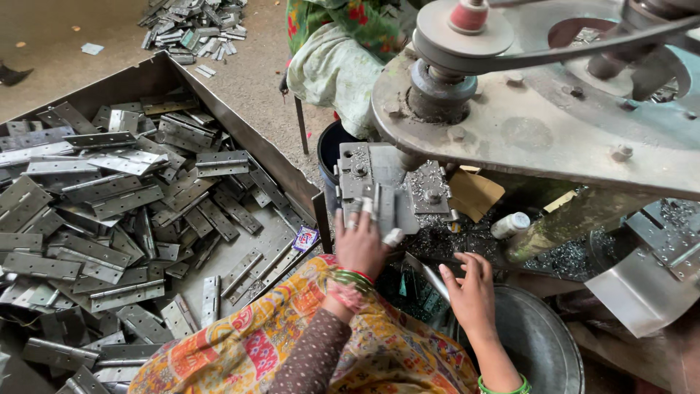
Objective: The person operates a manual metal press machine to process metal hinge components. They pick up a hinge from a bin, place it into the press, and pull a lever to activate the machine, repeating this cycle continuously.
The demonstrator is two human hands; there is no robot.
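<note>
My left hand (359,244) reaches forward and presses a grey metal hinge (384,211) onto the jig of the drilling machine (379,175), fingers wrapped with white tape on its face. My right hand (470,288) hovers lower right with fingers spread, holding nothing, just above the rim of a round metal basin (543,343). Green bangles ring both wrists. A drill spindle (437,91) stands above the jig under a belt pulley (463,33).
A large metal tray (240,135) on the left holds several loose grey hinges (109,197). Metal shavings and a small white bottle (510,225) lie by the machine. Another person in green floral cloth (335,51) sits behind. More hinges (193,25) lie on the floor.
</note>
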